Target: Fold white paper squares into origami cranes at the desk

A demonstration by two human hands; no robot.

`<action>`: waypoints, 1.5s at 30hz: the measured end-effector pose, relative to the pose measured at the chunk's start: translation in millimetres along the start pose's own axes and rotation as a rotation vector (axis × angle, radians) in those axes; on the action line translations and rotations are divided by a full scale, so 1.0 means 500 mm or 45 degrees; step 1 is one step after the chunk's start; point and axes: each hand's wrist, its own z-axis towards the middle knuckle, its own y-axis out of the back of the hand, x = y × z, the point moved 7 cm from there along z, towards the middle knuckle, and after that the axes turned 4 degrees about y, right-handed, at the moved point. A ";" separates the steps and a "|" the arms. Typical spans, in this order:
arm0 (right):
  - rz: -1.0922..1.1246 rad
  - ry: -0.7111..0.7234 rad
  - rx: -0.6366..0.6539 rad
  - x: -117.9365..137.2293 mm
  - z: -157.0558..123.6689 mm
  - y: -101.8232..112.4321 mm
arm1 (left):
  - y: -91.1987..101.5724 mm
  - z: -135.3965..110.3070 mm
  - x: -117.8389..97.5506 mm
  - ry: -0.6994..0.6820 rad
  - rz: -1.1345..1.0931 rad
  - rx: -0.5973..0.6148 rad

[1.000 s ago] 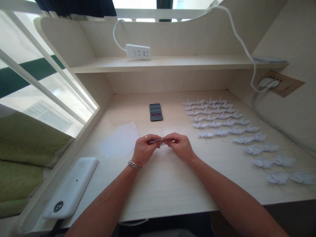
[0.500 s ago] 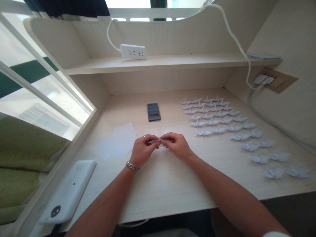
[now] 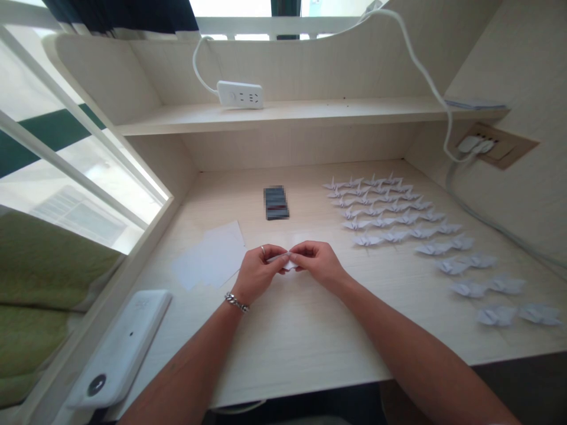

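A small piece of folded white paper (image 3: 290,265) is held between my two hands over the middle of the desk. My left hand (image 3: 257,271), with a ring and a chain bracelet, pinches its left side between thumb and fingers. On the other side, my right hand (image 3: 322,263) pinches it the same way, the fingertips of both hands nearly meeting. Fingers cover much of the paper, so its full shape is hidden. Flat white paper sheets (image 3: 210,254) lie fanned out just left of my left hand. Rows of folded paper cranes (image 3: 385,203) stand to the right.
A dark blurred-out rectangular object (image 3: 276,203) lies behind my hands. A white device with a round dark knob (image 3: 121,348) rests at the desk's left edge. On the shelf sits a white power strip (image 3: 240,95). Cables run from the wall socket (image 3: 500,147) on the right.
The folded paper has tilted slightly between my fingers, showing more white below the thumbs. Both hands keep their pinch in nearly the same place. The view has shifted slightly.
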 end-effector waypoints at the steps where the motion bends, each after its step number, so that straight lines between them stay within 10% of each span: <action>1: 0.014 -0.016 -0.014 -0.001 0.000 0.000 | -0.001 0.000 0.001 0.020 -0.026 0.000; 45: 0.130 -0.077 0.008 0.000 -0.003 0.003 | 0.004 -0.003 -0.008 -0.062 0.067 0.018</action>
